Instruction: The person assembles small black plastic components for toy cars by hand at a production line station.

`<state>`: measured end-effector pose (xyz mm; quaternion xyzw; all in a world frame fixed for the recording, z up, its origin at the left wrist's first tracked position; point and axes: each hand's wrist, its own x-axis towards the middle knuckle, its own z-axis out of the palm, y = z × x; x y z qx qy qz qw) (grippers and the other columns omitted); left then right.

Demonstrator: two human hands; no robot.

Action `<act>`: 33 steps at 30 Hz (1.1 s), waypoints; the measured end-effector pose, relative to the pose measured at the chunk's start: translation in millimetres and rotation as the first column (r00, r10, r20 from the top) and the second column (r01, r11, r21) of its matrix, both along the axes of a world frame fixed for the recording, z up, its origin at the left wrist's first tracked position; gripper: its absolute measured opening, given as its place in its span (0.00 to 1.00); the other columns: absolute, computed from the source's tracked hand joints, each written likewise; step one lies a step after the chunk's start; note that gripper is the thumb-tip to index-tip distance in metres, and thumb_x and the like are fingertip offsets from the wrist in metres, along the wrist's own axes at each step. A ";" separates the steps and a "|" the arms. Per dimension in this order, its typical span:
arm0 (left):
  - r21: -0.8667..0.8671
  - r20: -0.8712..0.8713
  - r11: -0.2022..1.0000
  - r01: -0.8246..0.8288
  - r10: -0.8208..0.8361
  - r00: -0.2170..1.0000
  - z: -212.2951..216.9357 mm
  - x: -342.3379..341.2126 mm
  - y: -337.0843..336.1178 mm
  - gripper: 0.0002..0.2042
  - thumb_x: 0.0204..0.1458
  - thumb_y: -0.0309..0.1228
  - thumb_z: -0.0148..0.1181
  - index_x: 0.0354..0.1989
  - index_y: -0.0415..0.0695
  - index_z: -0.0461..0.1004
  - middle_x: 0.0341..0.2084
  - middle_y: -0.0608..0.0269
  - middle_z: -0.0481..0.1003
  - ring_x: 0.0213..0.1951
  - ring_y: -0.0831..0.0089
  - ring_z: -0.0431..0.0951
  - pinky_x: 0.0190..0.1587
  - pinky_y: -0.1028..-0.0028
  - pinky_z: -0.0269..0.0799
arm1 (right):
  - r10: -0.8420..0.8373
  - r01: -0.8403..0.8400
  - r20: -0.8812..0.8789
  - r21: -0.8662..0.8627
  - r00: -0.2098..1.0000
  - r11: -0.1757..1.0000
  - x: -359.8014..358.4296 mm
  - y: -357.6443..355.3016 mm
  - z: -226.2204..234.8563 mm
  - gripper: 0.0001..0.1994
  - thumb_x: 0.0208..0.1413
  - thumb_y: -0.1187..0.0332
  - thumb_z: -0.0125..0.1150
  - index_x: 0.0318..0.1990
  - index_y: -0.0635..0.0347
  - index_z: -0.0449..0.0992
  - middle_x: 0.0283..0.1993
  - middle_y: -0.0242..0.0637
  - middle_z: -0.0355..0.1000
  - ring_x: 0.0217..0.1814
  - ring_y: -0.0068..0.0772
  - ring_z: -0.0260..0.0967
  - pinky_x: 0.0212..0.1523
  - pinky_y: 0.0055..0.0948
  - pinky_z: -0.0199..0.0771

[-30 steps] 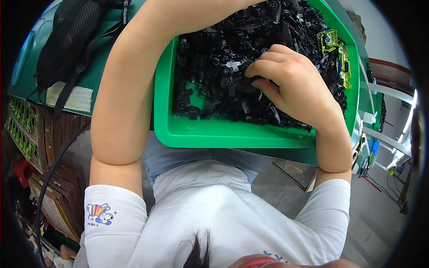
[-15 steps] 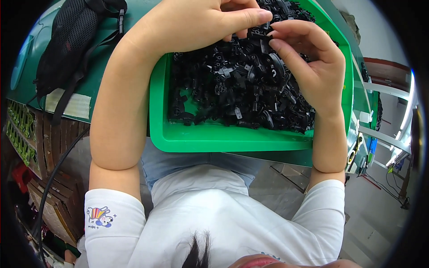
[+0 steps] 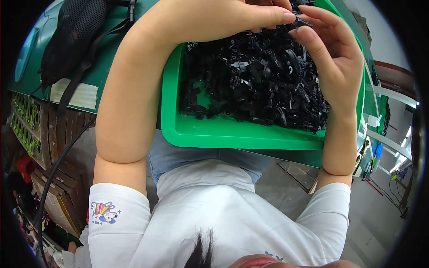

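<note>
Small black plastic part (image 3: pixel 300 21), pinched between the fingertips of both hands, sits at the far edge of the view, above the far right portion of a green tray (image 3: pixel 232 131). Going from near to far: the person's white short-sleeved shirt (image 3: pixel 214 214) fills the near foreground, with a small rainbow print on the left sleeve. Beyond it, the tray rests on a dark green table (image 3: pixel 111 67), its near rim just past the person's lap. The tray holds a heap of black plastic parts (image 3: pixel 259 85), piled thicker toward the right, with bare green floor showing at the near left corner. The left hand (image 3: pixel 250 15) reaches across the tray from the left, its fingers curled closed with the thumb tip pressing the small part. The right hand (image 3: pixel 333 53) rises from the right side, fingers bent inward, index fingertip touching the same part from the right. On the table at far left lies a black mesh bag (image 3: pixel 73 33) with straps.
</note>
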<state>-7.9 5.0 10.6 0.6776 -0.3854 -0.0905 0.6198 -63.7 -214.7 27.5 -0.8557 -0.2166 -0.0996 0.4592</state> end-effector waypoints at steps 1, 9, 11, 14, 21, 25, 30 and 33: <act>0.001 -0.002 1.000 0.001 -0.001 1.000 -1.0 0.2 0.0 0.10 0.56 0.29 0.61 0.39 0.34 0.79 0.26 0.62 0.78 0.28 0.80 0.75 0.32 0.79 0.72 | 0.000 0.004 -0.098 0.036 0.995 0.999 2.4 -1.5 -2.4 0.15 0.58 0.78 0.61 0.52 0.69 0.73 0.46 0.39 0.76 0.44 0.23 0.75 0.46 0.20 0.75; 0.163 -0.148 0.987 0.001 0.023 0.989 -11.9 5.2 -7.2 0.11 0.55 0.31 0.61 0.39 0.33 0.77 0.26 0.57 0.78 0.29 0.77 0.75 0.34 0.78 0.73 | 0.013 -0.009 -0.238 0.019 0.971 1.000 3.4 -6.0 -4.1 0.12 0.58 0.79 0.60 0.50 0.69 0.74 0.41 0.38 0.77 0.40 0.24 0.76 0.44 0.20 0.77; -0.071 0.044 0.992 -0.103 0.106 0.993 -3.1 4.7 -5.2 0.15 0.57 0.33 0.60 0.43 0.31 0.74 0.27 0.56 0.78 0.29 0.77 0.74 0.32 0.79 0.72 | -0.039 0.038 -0.165 -0.008 0.986 0.999 3.4 -10.1 -3.8 0.14 0.58 0.78 0.62 0.51 0.70 0.74 0.40 0.38 0.77 0.40 0.24 0.76 0.44 0.22 0.77; -0.098 0.001 0.962 -0.256 0.257 0.966 -5.6 12.7 -3.9 0.18 0.59 0.36 0.58 0.45 0.29 0.72 0.27 0.58 0.77 0.29 0.77 0.74 0.32 0.79 0.71 | -0.091 0.092 -0.022 0.038 0.996 0.995 10.6 -3.8 -7.4 0.16 0.57 0.75 0.64 0.53 0.67 0.74 0.42 0.37 0.77 0.42 0.23 0.75 0.44 0.20 0.76; -0.044 0.002 0.947 -0.318 0.318 0.948 -10.4 13.3 -3.8 0.17 0.56 0.35 0.61 0.42 0.30 0.74 0.27 0.54 0.78 0.29 0.72 0.76 0.33 0.73 0.73 | 0.278 -0.175 0.107 -0.553 0.955 0.815 -13.4 36.8 9.8 0.15 0.45 0.75 0.70 0.43 0.58 0.81 0.41 0.37 0.73 0.36 0.31 0.71 0.35 0.26 0.71; 0.006 0.002 0.950 -0.311 0.311 0.950 -6.6 12.0 2.7 0.15 0.56 0.34 0.61 0.40 0.30 0.76 0.28 0.53 0.78 0.30 0.69 0.77 0.35 0.72 0.74 | 0.603 -0.466 -0.021 -0.656 0.798 0.594 -21.4 78.3 -10.7 0.15 0.40 0.74 0.64 0.39 0.55 0.79 0.35 0.37 0.68 0.37 0.40 0.69 0.36 0.36 0.73; -0.001 0.036 0.956 -0.292 0.292 0.956 -6.0 12.4 -0.7 0.14 0.55 0.33 0.61 0.38 0.31 0.77 0.31 0.49 0.79 0.33 0.65 0.78 0.39 0.70 0.75 | 0.630 -0.377 0.043 -0.769 0.775 0.517 -14.7 89.7 -30.2 0.05 0.42 0.68 0.59 0.28 0.57 0.76 0.34 0.36 0.68 0.42 0.38 0.70 0.40 0.34 0.74; -0.011 0.042 0.958 -0.285 0.285 0.958 -8.1 15.7 -0.5 0.14 0.54 0.33 0.61 0.37 0.31 0.78 0.32 0.47 0.80 0.35 0.62 0.79 0.41 0.70 0.76 | 0.629 -0.366 0.042 -0.782 0.776 0.504 -12.9 87.4 -26.6 0.05 0.43 0.67 0.59 0.26 0.58 0.75 0.34 0.36 0.68 0.43 0.37 0.70 0.39 0.33 0.75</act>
